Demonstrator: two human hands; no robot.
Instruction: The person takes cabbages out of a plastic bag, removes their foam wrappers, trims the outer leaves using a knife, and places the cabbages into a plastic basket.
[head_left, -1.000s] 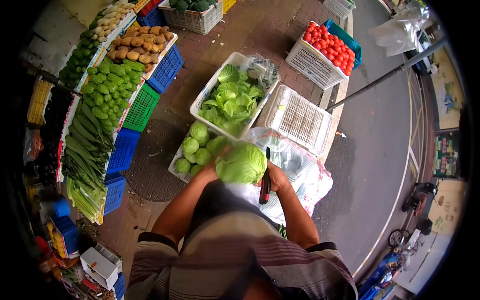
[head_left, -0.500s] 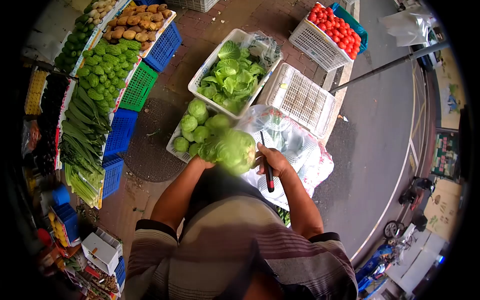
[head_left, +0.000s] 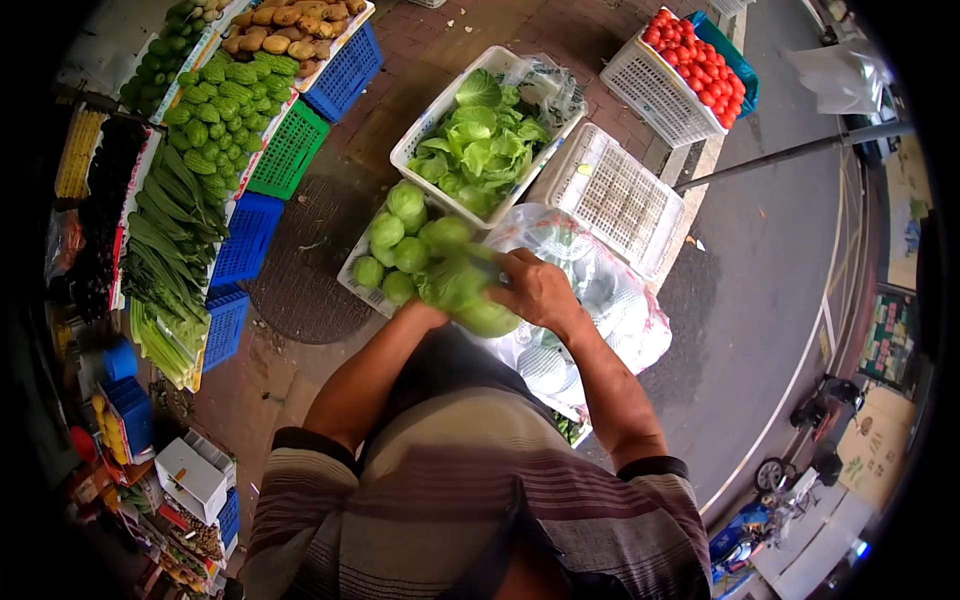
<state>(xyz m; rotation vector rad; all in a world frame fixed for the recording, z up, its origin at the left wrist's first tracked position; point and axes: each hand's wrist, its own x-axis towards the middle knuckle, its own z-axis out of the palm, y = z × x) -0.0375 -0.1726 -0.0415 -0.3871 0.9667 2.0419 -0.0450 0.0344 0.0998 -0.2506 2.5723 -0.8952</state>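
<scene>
A green cabbage (head_left: 482,310), blurred by motion, is in front of my body. My left hand (head_left: 424,314) holds it from the lower left, with most fingers hidden under the leaves. My right hand (head_left: 535,290) is at its right side, fingers bent over the leaves. The black and red knife is hardly visible; a dark blurred streak shows near the right fingertips. Just beyond the left hand, several round cabbages (head_left: 405,232) lie in a white crate (head_left: 352,285). Behind them, loose green leaves (head_left: 480,135) fill a larger white crate (head_left: 402,152).
An upturned-looking white crate (head_left: 618,195) and clear bags of wrapped produce (head_left: 590,300) are at the right. Tomatoes (head_left: 700,70) stand farther off beside the road (head_left: 740,300). A vegetable stall with bitter melons (head_left: 225,115) and blue crates (head_left: 248,238) lines the left.
The right hand has moved left and up, onto the cabbage. The knife, plain to see before, is now mostly out of sight. The cabbage has shifted and turned between the hands.
</scene>
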